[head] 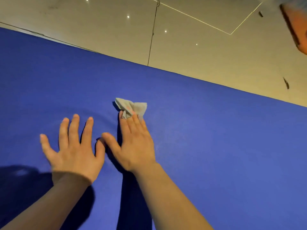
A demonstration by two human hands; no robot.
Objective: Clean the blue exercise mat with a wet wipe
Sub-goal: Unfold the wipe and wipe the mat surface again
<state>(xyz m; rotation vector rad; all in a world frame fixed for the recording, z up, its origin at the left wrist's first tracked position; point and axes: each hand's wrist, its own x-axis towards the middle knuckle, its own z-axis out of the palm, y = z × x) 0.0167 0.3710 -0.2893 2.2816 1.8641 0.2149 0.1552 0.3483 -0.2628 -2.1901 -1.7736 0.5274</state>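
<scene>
The blue exercise mat (216, 138) fills most of the view and runs from the left edge to the right. A crumpled grey wet wipe (131, 107) lies on it near the middle. My right hand (134, 143) lies flat on the mat with straight fingers, and its fingertips press the near edge of the wipe. My left hand (73, 146) rests flat on the mat to the left, fingers spread, touching nothing else.
Beige tiled floor (182, 39) lies beyond the mat's far edge. An orange blurred object (295, 27) sits at the top right corner. Two small dark scraps (286, 83) lie on the floor at the right.
</scene>
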